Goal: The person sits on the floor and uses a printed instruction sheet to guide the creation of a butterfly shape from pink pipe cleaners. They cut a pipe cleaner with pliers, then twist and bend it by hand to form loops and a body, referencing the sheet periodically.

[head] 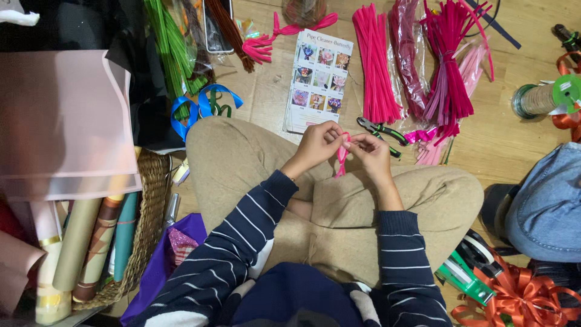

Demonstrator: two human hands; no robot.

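I sit cross-legged on a wooden floor in tan trousers and a striped navy top. My left hand (318,144) and my right hand (369,148) meet above my knees. Both pinch a short bent pink pipe cleaner (342,158), whose loose end hangs down between them. Just beyond my hands lie green-handled pliers (380,132) and an instruction sheet (319,79) with small flower pictures.
Bundles of pink and magenta pipe cleaners (375,63) lie at the top right, green ones (172,45) at the top left. A wicker basket (151,218) with paper rolls stands at left. A green ribbon spool (544,97), orange ribbon (520,297) and denim cloth (548,203) are at right.
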